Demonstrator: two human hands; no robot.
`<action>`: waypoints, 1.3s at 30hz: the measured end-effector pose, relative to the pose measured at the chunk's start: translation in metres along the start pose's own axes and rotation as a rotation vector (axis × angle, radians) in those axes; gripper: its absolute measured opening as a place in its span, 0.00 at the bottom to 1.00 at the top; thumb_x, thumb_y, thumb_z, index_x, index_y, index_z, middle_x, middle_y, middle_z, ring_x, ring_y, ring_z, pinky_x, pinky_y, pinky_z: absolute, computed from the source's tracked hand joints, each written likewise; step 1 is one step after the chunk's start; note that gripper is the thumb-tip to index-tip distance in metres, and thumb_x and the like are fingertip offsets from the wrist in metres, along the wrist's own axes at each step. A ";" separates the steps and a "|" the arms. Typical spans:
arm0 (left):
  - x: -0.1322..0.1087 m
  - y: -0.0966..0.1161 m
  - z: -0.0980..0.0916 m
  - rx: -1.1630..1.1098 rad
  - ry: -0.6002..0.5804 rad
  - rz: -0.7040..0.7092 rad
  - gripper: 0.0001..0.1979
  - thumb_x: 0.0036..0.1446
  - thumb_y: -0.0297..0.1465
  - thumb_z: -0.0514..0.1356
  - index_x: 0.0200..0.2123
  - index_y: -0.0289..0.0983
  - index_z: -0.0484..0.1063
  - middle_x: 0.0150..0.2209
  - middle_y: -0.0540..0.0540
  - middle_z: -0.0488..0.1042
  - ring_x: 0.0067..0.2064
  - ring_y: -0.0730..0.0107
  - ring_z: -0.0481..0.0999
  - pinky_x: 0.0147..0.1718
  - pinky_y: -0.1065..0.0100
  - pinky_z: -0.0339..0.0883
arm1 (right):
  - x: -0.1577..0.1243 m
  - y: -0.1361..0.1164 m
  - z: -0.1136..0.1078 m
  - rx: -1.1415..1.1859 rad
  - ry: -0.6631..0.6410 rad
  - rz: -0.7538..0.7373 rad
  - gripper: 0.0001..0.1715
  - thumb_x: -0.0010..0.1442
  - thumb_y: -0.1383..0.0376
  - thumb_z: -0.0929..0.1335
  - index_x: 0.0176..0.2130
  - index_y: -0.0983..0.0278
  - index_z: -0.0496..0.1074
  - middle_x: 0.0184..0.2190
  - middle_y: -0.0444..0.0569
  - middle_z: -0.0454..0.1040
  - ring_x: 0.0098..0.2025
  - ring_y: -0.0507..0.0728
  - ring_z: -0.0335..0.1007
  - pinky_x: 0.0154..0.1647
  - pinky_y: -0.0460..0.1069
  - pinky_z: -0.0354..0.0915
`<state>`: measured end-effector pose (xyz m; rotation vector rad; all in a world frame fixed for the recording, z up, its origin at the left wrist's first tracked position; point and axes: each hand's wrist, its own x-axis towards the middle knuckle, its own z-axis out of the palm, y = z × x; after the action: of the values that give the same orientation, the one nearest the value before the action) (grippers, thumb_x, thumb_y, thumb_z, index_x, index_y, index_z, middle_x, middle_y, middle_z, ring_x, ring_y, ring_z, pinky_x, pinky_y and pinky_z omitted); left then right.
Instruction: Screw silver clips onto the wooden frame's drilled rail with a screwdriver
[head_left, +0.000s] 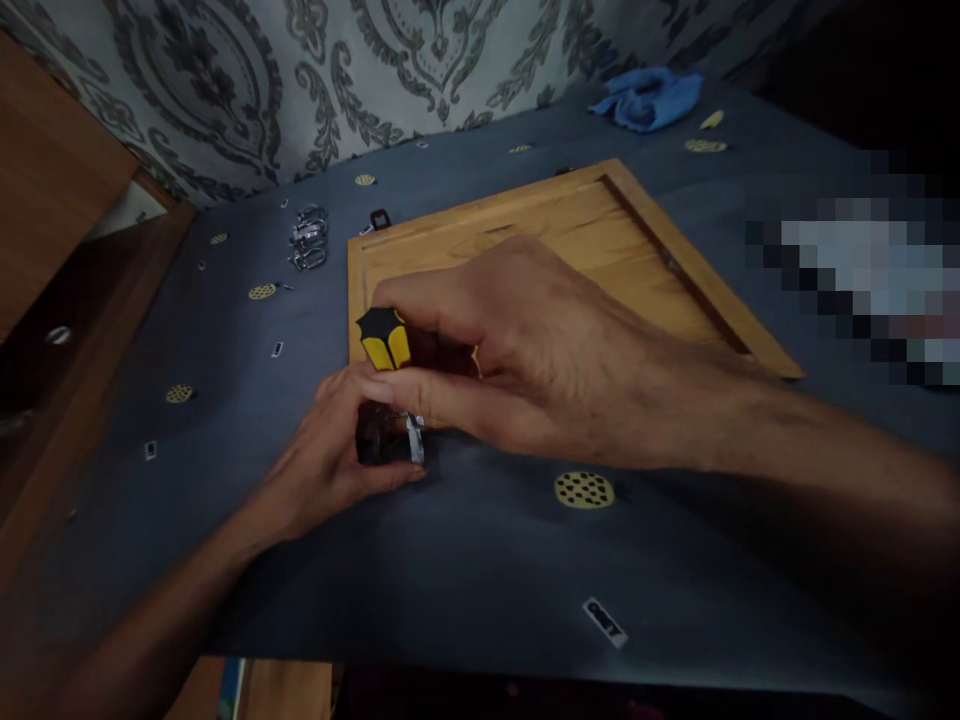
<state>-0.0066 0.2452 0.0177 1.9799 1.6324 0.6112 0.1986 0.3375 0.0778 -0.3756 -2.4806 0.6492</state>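
Note:
My right hand (517,350) is closed round the black-and-yellow handle of a screwdriver (386,338), its end facing up between thumb and fingers. The shaft and tip are not visible. Below it, my left hand (322,450) pinches a small silver metal piece (415,440), the thumb along its near side; a dark part sits beside it in the grip. Both hands are at the near left corner of a framed wooden panel (637,270), which lies on the patterned blue-grey cloth. My right hand covers much of this panel.
Several shiny metal clips or clamps (308,240) are piled left of the panel. A small dark buckle-like piece (380,218) rests by its far left corner. A crumpled blue cloth (646,98) lies at the back. Wooden furniture (60,190) borders the left side.

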 end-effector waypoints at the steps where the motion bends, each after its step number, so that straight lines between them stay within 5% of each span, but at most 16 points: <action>1: 0.000 0.000 0.000 0.004 0.001 -0.001 0.22 0.52 0.40 0.72 0.47 0.42 0.71 0.50 0.44 0.76 0.55 0.44 0.75 0.57 0.43 0.70 | 0.000 0.000 0.001 0.004 -0.008 0.001 0.25 0.71 0.62 0.69 0.26 0.62 0.57 0.22 0.38 0.54 0.30 0.49 0.57 0.30 0.46 0.51; 13: 0.001 -0.002 0.001 0.055 0.005 0.000 0.22 0.53 0.43 0.71 0.47 0.40 0.72 0.47 0.43 0.74 0.52 0.45 0.75 0.52 0.43 0.72 | -0.002 0.000 0.000 0.074 -0.086 0.087 0.18 0.71 0.59 0.67 0.29 0.61 0.65 0.21 0.36 0.63 0.28 0.48 0.63 0.29 0.46 0.57; 20: -0.002 -0.003 0.000 0.049 -0.005 0.013 0.24 0.57 0.48 0.69 0.50 0.40 0.74 0.50 0.41 0.75 0.54 0.45 0.75 0.54 0.43 0.72 | 0.000 -0.008 0.011 0.036 0.057 0.072 0.25 0.71 0.56 0.68 0.26 0.61 0.60 0.18 0.34 0.54 0.20 0.47 0.51 0.24 0.48 0.52; 34: 0.000 -0.006 0.002 0.059 0.024 -0.023 0.22 0.50 0.46 0.73 0.43 0.42 0.73 0.42 0.45 0.73 0.48 0.48 0.75 0.53 0.45 0.71 | 0.008 -0.008 -0.009 0.116 -0.211 0.047 0.17 0.69 0.70 0.70 0.29 0.61 0.64 0.16 0.31 0.59 0.18 0.46 0.55 0.24 0.49 0.51; 39: -0.002 -0.010 0.003 0.043 0.025 0.012 0.24 0.52 0.47 0.72 0.49 0.45 0.74 0.50 0.44 0.75 0.54 0.46 0.75 0.55 0.44 0.71 | 0.013 -0.004 -0.012 0.082 -0.226 -0.020 0.26 0.70 0.69 0.68 0.26 0.58 0.51 0.15 0.30 0.55 0.18 0.46 0.52 0.25 0.49 0.49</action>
<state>-0.0133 0.2445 0.0090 2.0218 1.6624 0.6122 0.1941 0.3437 0.0947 -0.2586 -2.6559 0.8218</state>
